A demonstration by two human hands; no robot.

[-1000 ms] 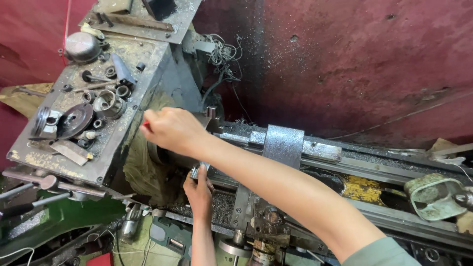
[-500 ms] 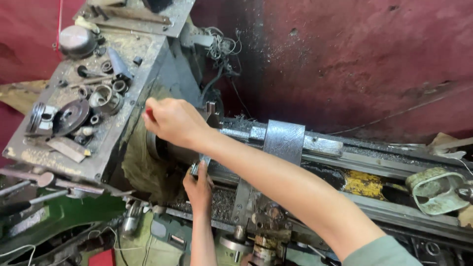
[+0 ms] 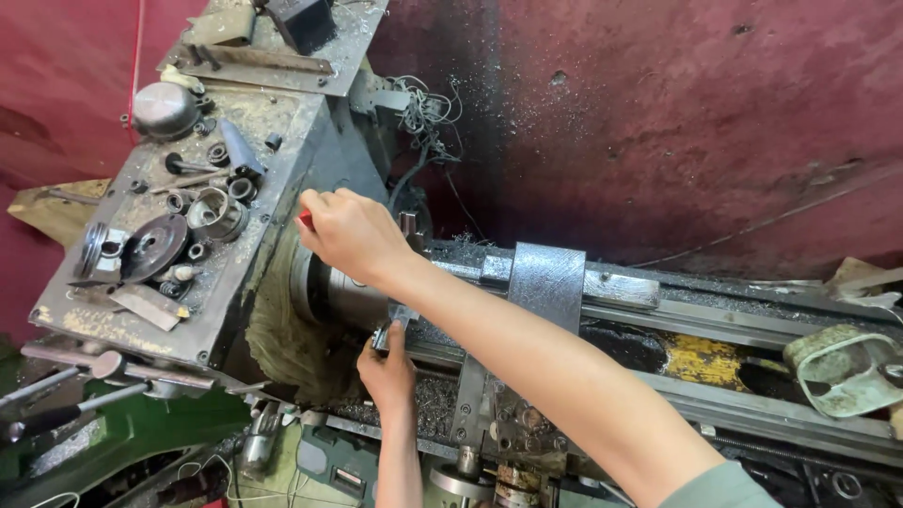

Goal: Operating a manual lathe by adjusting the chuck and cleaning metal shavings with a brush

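Observation:
My right hand (image 3: 350,235) reaches across the lathe to the top of the round metal chuck (image 3: 329,292), its fingers closed on a small red object (image 3: 306,221). My left hand (image 3: 388,369) comes up from below, just right of the chuck. It grips a small flat metal tool (image 3: 388,325) held against the dark workpiece, which my right forearm mostly hides. What kind of tool this is cannot be told.
The headstock top (image 3: 89,320) carries several rings, discs and metal parts, with a metal bowl (image 3: 165,108) at its back. A grey clamp block (image 3: 546,282) sits on the lathe bed (image 3: 752,329). Metal chips lie around the chuck. A dark red wall (image 3: 658,122) stands behind.
Both hands stay at the chuck in the same grips. The view has shifted slightly, so the headstock sits a little lower in frame.

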